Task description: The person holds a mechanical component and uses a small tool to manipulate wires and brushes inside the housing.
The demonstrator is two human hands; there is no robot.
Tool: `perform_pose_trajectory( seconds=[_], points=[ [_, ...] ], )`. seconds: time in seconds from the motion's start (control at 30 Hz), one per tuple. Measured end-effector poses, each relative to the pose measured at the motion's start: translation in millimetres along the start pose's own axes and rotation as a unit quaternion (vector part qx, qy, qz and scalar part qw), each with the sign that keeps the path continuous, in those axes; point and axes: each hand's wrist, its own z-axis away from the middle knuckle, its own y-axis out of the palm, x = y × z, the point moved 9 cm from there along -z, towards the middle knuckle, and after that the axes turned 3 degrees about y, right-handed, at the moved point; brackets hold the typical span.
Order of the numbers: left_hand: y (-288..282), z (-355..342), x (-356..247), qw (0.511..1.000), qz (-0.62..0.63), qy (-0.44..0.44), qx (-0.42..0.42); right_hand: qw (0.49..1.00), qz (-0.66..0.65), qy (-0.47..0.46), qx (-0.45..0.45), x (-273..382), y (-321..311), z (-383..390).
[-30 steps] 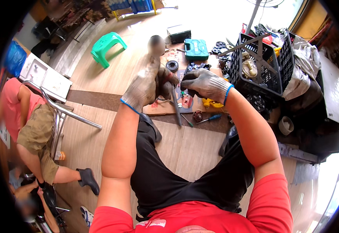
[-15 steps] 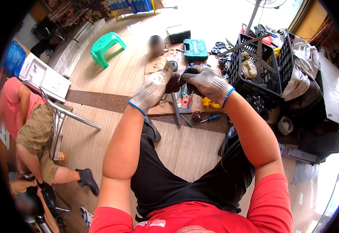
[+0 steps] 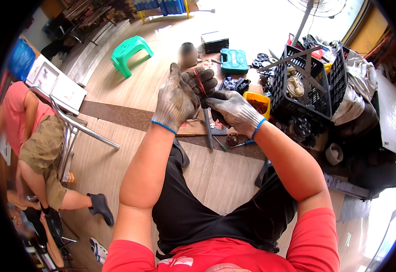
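My left hand point(image 3: 179, 93), in a soiled white knit glove with a blue cuff, is turned palm up with its fingers stretched out. Across those fingers runs a thin red strand point(image 3: 199, 81) that looks like wire. At its lower end my right hand point(image 3: 234, 108), gloved alike, has its fingers pinched together close to the left palm. A yellow container point(image 3: 266, 98) with reddish-brown stuff in it stands just beyond my right hand. Below the hands lie a dark metal bar point(image 3: 208, 129), a round coppery part point(image 3: 233, 139) and a blue-handled screwdriver point(image 3: 244, 143).
A teal tool case point(image 3: 234, 61) and a black box point(image 3: 215, 43) lie ahead. Black crates point(image 3: 302, 90) crowd the right, with a fan stand point(image 3: 303, 22) behind. A green stool point(image 3: 132, 52) stands front left. Another person point(image 3: 39, 136) sits at left beside a metal-framed chair point(image 3: 84, 131).
My left hand has turned palm up and its fingers have opened out, showing the red strand. My right hand has moved slightly left and down, and the yellow container now shows more fully.
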Motion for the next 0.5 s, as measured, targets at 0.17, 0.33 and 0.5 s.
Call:
perform_pose_trajectory(
  seconds=[0.17, 0.33, 0.5],
  points=[
    [-1, 3, -6, 0.998, 0.048, 0.011, -0.028, 0.999, 0.045, -0.014, 0.007, 9, 0, 4],
    [3, 8, -11, 0.999, -0.025, -0.011, -0.032, 0.996, 0.06, 0.05, 0.041, -1, -3, 2],
    [5, 22, -5, 0.969, -0.228, -0.095, 0.021, 0.968, 0.244, 0.058, 0.031, 19, -14, 9]
  ],
)
